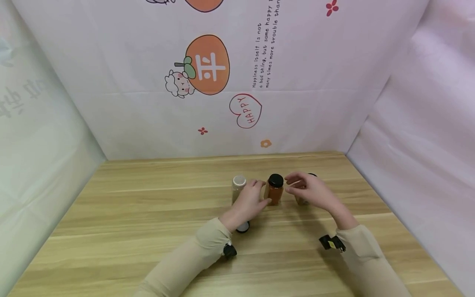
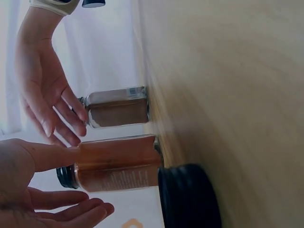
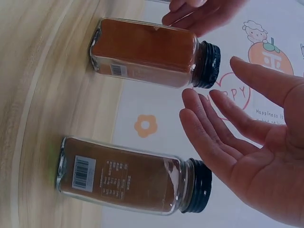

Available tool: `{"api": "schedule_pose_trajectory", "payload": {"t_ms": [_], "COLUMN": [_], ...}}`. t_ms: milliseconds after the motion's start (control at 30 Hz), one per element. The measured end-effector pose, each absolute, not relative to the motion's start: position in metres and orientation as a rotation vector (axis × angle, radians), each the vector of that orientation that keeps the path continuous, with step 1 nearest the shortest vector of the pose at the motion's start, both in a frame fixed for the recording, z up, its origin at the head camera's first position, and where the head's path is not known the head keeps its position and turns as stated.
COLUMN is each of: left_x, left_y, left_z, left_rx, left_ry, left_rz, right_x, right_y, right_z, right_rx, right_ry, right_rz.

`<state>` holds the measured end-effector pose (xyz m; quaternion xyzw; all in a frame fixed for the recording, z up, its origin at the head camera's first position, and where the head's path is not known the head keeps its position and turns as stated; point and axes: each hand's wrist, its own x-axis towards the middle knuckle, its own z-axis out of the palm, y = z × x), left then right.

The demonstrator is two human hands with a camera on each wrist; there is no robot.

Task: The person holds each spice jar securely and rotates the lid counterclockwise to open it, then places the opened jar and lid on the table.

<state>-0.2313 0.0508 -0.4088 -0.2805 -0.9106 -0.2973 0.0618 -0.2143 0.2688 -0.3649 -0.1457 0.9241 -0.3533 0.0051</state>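
A spice jar of orange-red powder [image 1: 274, 196] with a black lid stands upright on the wooden table between both hands. My left hand [image 1: 248, 201] is at its left side, fingers and thumb spread around it; in the left wrist view the thumb overlaps the jar. On the other side my right hand [image 1: 313, 193] hovers with loosely bent fingers, fingertips close to that jar's black lid [image 3: 209, 64] and nothing in its grasp. Partly behind the right hand stands a second jar, of brown powder [image 3: 118, 175], also black-lidded.
Left of the orange-red jar stands a clear jar with a whitish top [image 1: 239, 181], partly covered by my left hand. A loose black lid [image 1: 243, 227] lies on the table [image 1: 148, 231] near my left wrist. Printed white sheeting [image 1: 148, 123] walls the back and sides.
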Motion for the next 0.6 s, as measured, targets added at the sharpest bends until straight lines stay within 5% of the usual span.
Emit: {"api": "schedule_pose_trajectory", "payload": {"t_ms": [600], "left_x": [-0.243], "left_y": [0.064], "left_z": [-0.417], "left_rx": [-0.782], "left_ry": [-2.749], "left_rz": [-0.961], "right_x": [-0.23], "right_y": [0.259], "right_z": [-0.369], "right_rx": [-0.481], "right_ry": [2.9], "right_rz": [-1.183]}}
